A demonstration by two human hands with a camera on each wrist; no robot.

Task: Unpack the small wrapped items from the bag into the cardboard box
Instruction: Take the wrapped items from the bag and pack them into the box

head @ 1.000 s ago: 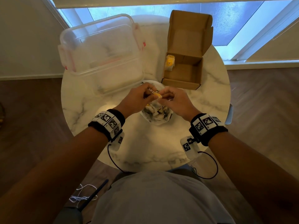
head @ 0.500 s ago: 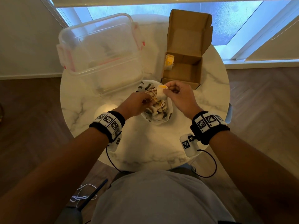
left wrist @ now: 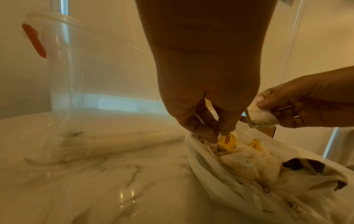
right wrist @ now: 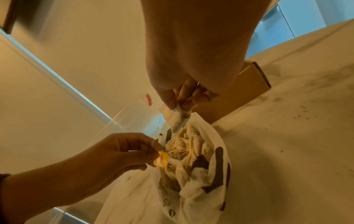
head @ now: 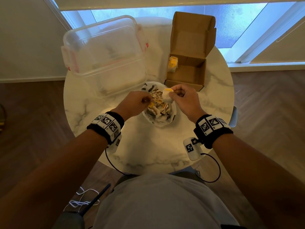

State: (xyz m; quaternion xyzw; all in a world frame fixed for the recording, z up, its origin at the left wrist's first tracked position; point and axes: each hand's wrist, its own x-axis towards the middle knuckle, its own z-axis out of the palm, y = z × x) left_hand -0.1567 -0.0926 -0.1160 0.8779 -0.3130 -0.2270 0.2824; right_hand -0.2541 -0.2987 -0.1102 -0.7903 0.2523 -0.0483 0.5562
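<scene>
A clear plastic tub (head: 105, 63) with red clips stands at the far left of the round marble table (head: 148, 146). Near its front, the left hand (head: 132, 103) reaches into the mouth of the white bag (head: 158, 119), thumb and fingers pinching a yellow tag (left wrist: 227, 140) at the bag's left edge. The bag lies open at the table's middle, filled with pale tea bags and strings. Above its far rim, the right hand (head: 184, 98) pinches one tea bag (head: 167, 96) between thumb and fingers, clear of the pile. Far right, the cardboard box (head: 186, 75) stands open, lid upright, one yellow-tagged tea bag (head: 172, 64) at its left wall.
</scene>
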